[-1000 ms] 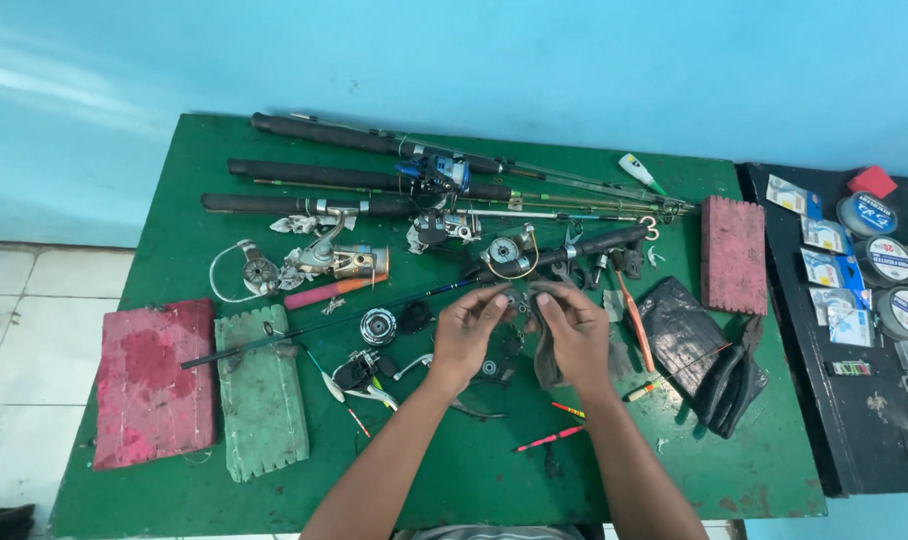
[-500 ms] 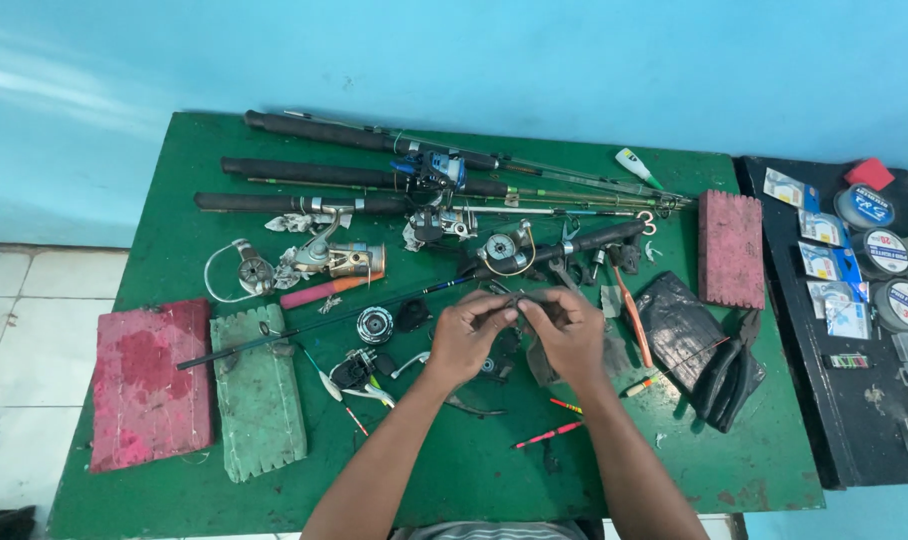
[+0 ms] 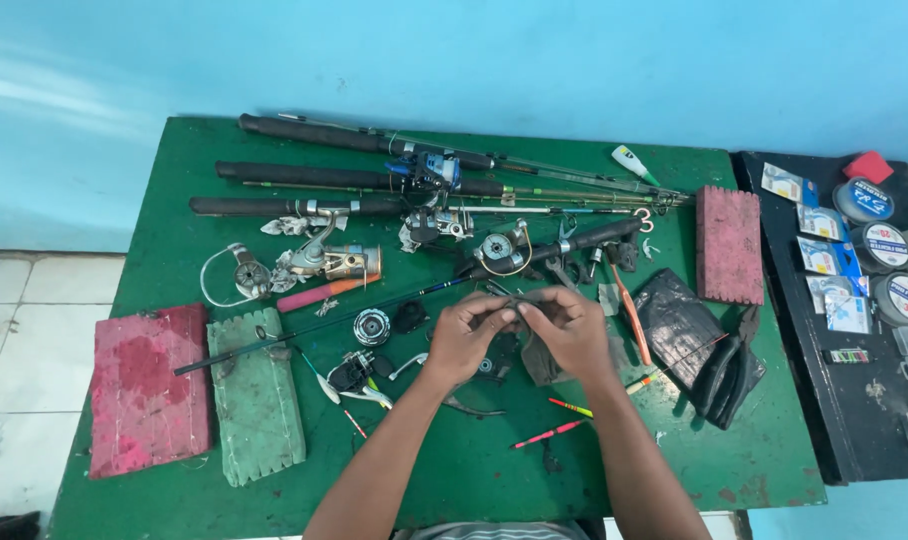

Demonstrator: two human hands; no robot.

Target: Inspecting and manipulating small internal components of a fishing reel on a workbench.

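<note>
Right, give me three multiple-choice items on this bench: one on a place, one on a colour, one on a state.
1. Where does the green foam block lie?
A. Just right of the left red block
B. On the black side table
C. On top of the rods

2. What colour is the table?
A. Blue
B. Green
C. White

3. How are the left hand and right hand placed?
A. Flat on the table, wide apart
B. Together at the fingertips on a small dark part
C. Each gripping a rod

Answers:
1 A, the two blocks sit side by side at the table's left end.
2 B, the bare top shows green all round the tools.
3 B, the fingertips meet over the table's middle, pinching the part.
</note>
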